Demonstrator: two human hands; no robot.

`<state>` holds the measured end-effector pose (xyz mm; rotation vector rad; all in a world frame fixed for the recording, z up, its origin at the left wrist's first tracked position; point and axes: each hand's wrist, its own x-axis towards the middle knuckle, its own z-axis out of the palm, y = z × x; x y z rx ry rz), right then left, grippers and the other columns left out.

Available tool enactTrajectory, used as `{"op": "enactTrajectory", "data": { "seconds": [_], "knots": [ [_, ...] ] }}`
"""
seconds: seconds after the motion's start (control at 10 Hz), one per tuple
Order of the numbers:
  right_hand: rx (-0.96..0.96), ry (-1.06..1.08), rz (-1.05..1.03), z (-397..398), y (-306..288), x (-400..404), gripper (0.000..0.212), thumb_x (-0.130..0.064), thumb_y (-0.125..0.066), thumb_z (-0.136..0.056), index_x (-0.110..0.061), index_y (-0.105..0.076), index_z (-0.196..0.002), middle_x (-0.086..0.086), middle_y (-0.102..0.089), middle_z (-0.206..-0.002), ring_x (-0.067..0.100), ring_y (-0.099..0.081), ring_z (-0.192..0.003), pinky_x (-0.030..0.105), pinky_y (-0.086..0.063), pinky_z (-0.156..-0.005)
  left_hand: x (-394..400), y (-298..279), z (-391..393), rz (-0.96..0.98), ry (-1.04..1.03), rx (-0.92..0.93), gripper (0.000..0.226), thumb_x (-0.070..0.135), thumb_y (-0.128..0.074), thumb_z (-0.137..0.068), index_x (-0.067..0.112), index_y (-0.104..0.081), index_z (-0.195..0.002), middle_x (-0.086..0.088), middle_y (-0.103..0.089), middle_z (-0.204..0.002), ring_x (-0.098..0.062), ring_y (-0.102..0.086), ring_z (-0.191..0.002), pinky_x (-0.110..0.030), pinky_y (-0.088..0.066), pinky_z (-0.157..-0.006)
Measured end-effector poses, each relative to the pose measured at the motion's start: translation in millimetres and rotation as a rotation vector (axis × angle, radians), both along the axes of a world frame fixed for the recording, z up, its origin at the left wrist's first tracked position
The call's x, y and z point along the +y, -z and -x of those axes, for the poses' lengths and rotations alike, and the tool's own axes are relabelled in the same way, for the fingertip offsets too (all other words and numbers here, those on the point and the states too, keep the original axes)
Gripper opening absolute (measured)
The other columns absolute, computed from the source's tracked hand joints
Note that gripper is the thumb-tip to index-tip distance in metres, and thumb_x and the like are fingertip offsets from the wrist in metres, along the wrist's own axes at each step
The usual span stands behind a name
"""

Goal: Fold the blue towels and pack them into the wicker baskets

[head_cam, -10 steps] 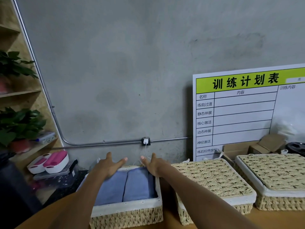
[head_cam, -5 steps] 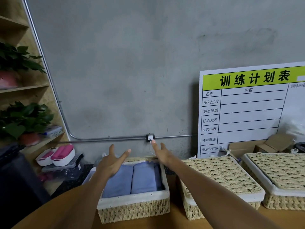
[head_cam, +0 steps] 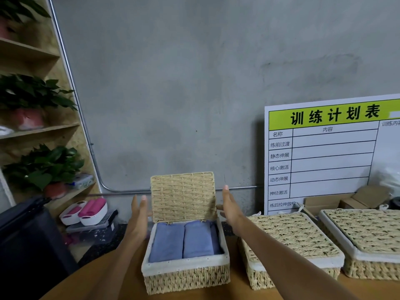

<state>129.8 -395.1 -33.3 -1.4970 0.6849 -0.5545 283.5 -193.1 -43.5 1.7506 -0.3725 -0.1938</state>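
Left hand [head_cam: 138, 215] and right hand [head_cam: 230, 210] flanking upright lid [head_cam: 183, 197], fingers straight, seemingly pressing its edges. Two folded blue towels [head_cam: 184, 241] lying packed in open basket [head_cam: 186, 276]. Two closed baskets [head_cam: 292, 241] sitting alongside; lid closing remaining.

Hands [head_cam: 138, 215] raise lid [head_cam: 183, 195] — towels [head_cam: 184, 241] packed.

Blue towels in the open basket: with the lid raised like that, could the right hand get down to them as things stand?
Probably yes. The lid stands upright at the back of the basket, so the blue towels lie uncovered. The right hand is beside the lid's edge, fingers straight, with nothing between it and them.
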Motion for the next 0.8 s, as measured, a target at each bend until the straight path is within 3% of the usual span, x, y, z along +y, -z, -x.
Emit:
{"op": "enactTrajectory", "data": {
  "seconds": [0.1, 0.2, 0.3, 0.4, 0.5, 0.6, 0.7, 0.8],
  "knots": [
    [-0.003, -0.01, -0.029, 13, -1, 1, 0.071, -0.068, -0.013, -0.097, -0.029, -0.024, -0.155, 0.009, -0.047, -0.15, 0.029, -0.047, -0.135, 0.042, -0.032, -0.109, 7, 2, 4, 0.151, 0.014, 0.194, 0.084, 0.073, -0.021, -0.093, 0.019, -0.028, -0.157, -0.015, -0.053, -0.143, -0.035, -0.049, -0.13, -0.043, -0.035, -0.095],
    [0.032, -0.014, -0.004, 20, 2, 3, 0.091, -0.085, -0.016, -0.085, -0.027, -0.027, -0.155, 0.008, -0.046, -0.151, 0.027, -0.047, -0.134, 0.043, -0.027, -0.114, 24, 4, 12, 0.166, 0.041, 0.206, 0.074, 0.065, -0.021, -0.099, 0.017, -0.033, -0.154, -0.019, -0.057, -0.137, -0.038, -0.047, -0.134, -0.039, -0.035, -0.097],
    [0.101, -0.07, 0.166, 31, 8, 15, 0.071, -0.063, -0.016, -0.1, -0.016, -0.036, -0.149, 0.005, -0.052, -0.138, 0.022, -0.049, -0.127, 0.043, -0.03, -0.112, 38, 6, 17, 0.007, 0.125, 0.104, 0.118, 0.099, -0.03, -0.065, 0.021, -0.028, -0.155, -0.012, -0.062, -0.131, -0.029, -0.057, -0.118, -0.039, -0.039, -0.099],
    [0.239, -0.12, 0.428, 30, 20, 31, 0.072, -0.061, -0.025, -0.1, -0.017, -0.018, -0.157, 0.01, -0.044, -0.151, 0.031, -0.04, -0.141, 0.046, -0.029, -0.116, 40, 12, 20, -0.313, 0.207, -0.069, 0.124, 0.103, -0.032, -0.059, 0.033, -0.014, -0.158, -0.005, -0.049, -0.15, -0.028, -0.053, -0.128, -0.048, -0.036, -0.107],
    [0.308, -0.169, 0.562, 26, 36, 39, 0.074, -0.062, -0.034, -0.099, -0.024, -0.011, -0.157, 0.009, -0.052, -0.145, 0.028, -0.05, -0.132, 0.04, -0.037, -0.11, 41, 19, 27, -0.648, 0.268, -0.303, 0.097, 0.086, -0.037, -0.079, 0.045, 0.004, -0.157, 0.007, -0.031, -0.162, -0.022, -0.043, -0.142, -0.05, -0.03, -0.115],
    [0.36, -0.198, 0.602, 23, 43, 38, 0.08, -0.07, -0.035, -0.093, -0.029, -0.01, -0.157, 0.01, -0.054, -0.143, 0.029, -0.054, -0.128, 0.04, -0.043, -0.108, 41, 25, 36, -0.871, 0.279, -0.433, 0.095, 0.082, -0.04, -0.085, 0.045, 0.011, -0.156, 0.011, -0.013, -0.166, -0.019, -0.036, -0.146, -0.052, -0.027, -0.117],
    [0.407, -0.221, 0.638, 28, 31, 35, 0.066, -0.058, -0.035, -0.101, -0.028, -0.015, -0.156, 0.01, -0.053, -0.144, 0.028, -0.052, -0.13, 0.043, -0.041, -0.109, 42, 18, 45, -0.994, 0.237, -0.509, 0.094, 0.085, -0.034, -0.085, 0.043, 0.009, -0.157, 0.01, -0.017, -0.166, -0.019, -0.033, -0.148, -0.057, -0.02, -0.117],
    [0.358, -0.176, 0.665, 45, 1, 35, 0.065, -0.057, -0.032, -0.102, -0.023, -0.021, -0.157, 0.011, -0.044, -0.152, 0.03, -0.042, -0.139, 0.044, -0.034, -0.113, 38, -4, 52, -0.971, 0.219, -0.524, 0.095, 0.086, -0.032, -0.084, 0.04, 0.003, -0.159, 0.003, -0.022, -0.166, -0.023, -0.034, -0.147, -0.056, -0.024, -0.117]
  ]
}}
